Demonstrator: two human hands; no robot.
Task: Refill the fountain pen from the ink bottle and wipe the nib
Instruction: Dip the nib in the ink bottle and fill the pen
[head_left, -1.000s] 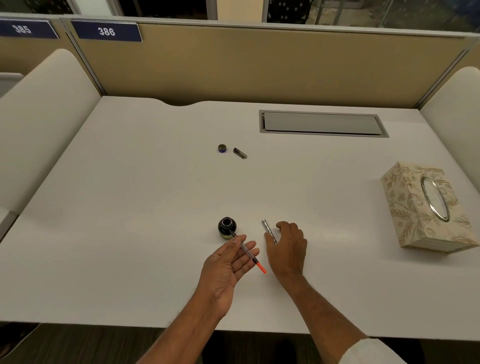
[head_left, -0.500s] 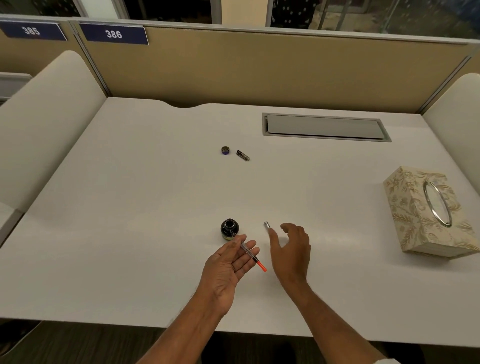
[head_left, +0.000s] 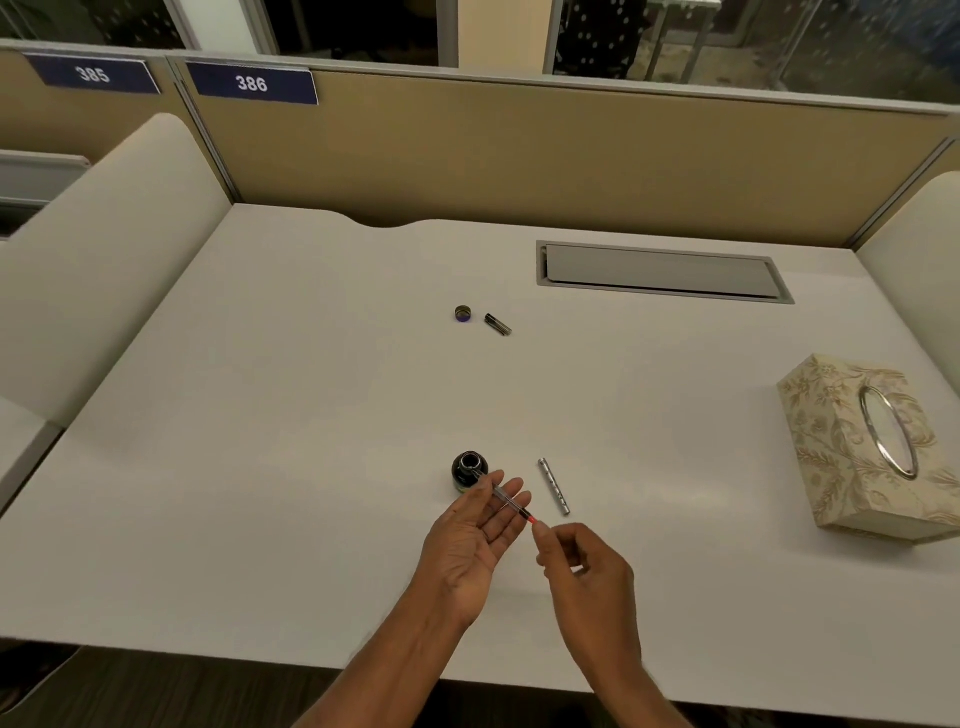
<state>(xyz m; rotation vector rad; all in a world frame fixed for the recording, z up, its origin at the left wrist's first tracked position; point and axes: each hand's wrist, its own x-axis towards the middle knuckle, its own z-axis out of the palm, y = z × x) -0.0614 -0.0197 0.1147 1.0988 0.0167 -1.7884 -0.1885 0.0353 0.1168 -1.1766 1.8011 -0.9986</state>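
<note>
Desk inventory, with changes noted:

- Ink bottle (head_left: 470, 471): open, near centre of the desk (head_left: 291, 415); its cap (head_left: 463, 313) lies far off, beside the dark pen cap (head_left: 497, 324)
- Pen section with converter (head_left: 506, 499): clear tube, nib end in the bottle mouth, red knob end pointing near and right; rests across the fingers of the left hand (head_left: 475, 535), which lies palm up, fingers loosely curled under it rather than clamped
- Right hand (head_left: 584, 566): a second ago it hovered over the silver barrel (head_left: 554, 486); it has since come off it and drawn near, thumb and forefinger now pinched at or just beside the red knob. Whether they actually grip it cannot be told
- Silver barrel: left lying on the desk, just right of the left hand, untouched
- Tissue box (head_left: 852, 447): far right, no tissue drawn

Reading: the barrel is put aside, so the work appears to turn to twisting the knob to draw ink. Filling looks under way; wiping the nib and reassembly remain
</note>
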